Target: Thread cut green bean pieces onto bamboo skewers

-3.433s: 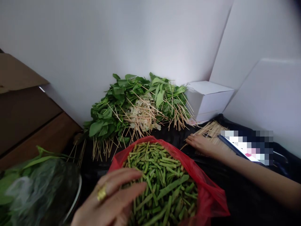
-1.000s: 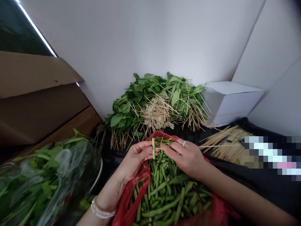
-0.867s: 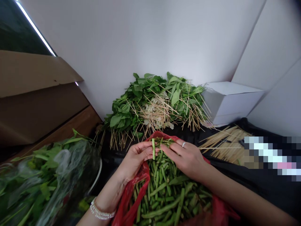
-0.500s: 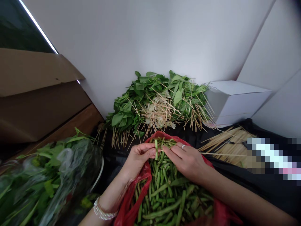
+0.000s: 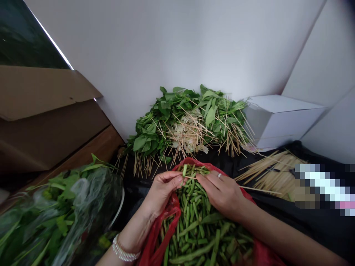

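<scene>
Over a red plastic bag point(image 5: 169, 212) filled with cut green beans point(image 5: 194, 221), my two hands work close together. My left hand point(image 5: 165, 190), with a pearl bracelet at the wrist, pinches a short piece of green bean point(image 5: 184, 170) between thumb and fingers. A thin bamboo skewer point(image 5: 260, 190) is gripped in my right hand point(image 5: 220, 190), which wears a ring. The skewer's front end reaches the bean piece, and its back end sticks out to the right. Whether the tip has pierced the bean I cannot tell.
Skewered leafy greens point(image 5: 149, 129) and pale skewered pieces point(image 5: 188, 129) are piled by the wall. Loose bamboo skewers point(image 5: 269, 171) lie right, near a white box point(image 5: 288, 122). Leafy greens in a clear plastic bag point(image 5: 91, 199) stand left, below a cardboard box point(image 5: 41, 136).
My right hand has drawn slightly away to the right from my left, and more skewer shows between them. The bean piece stays pinched in my left fingers. The whole view has shifted slightly.
</scene>
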A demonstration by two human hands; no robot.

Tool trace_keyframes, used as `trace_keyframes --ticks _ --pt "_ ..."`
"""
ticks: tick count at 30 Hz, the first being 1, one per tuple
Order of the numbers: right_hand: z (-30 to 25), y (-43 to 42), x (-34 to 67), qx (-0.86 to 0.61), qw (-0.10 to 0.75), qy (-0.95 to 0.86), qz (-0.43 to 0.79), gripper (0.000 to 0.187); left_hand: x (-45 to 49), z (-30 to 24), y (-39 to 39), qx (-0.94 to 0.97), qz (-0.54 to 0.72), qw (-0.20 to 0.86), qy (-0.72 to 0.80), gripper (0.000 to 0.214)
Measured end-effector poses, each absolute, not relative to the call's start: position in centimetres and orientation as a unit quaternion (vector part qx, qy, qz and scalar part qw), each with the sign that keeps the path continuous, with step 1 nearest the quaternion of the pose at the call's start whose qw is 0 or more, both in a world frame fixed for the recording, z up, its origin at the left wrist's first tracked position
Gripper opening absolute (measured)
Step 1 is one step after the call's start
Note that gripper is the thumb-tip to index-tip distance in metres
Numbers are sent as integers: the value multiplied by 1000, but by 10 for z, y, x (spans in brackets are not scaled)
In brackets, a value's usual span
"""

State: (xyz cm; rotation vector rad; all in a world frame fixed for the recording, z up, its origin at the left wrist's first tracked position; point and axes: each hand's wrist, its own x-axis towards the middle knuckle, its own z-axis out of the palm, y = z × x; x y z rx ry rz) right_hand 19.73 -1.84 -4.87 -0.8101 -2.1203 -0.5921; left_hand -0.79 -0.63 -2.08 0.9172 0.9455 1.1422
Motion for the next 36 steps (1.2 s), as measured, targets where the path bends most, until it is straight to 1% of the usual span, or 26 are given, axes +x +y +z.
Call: trace_keyframes --ticks 12,20,23,32,34,36 --pt "-51 -20 195 -321 376 -836 -237 25 -9 -22 -9 428 487 637 416 25" --pt "-55 -20 194 -332 358 -843 -224 25 -7 -22 -7 458 471 630 414 20" --pt "-54 -20 193 -325 365 -845 -219 25 -6 -23 -8 473 468 620 416 21" --pt "-47 -20 189 -314 352 -846 -248 22 -3 -21 -11 503 460 599 420 24" --pt "-44 -18 193 -316 347 -849 -240 21 -5 -18 -12 521 455 586 422 25" --pt "-38 -15 200 -333 338 -856 -203 23 -8 -15 -14 558 432 558 436 22"
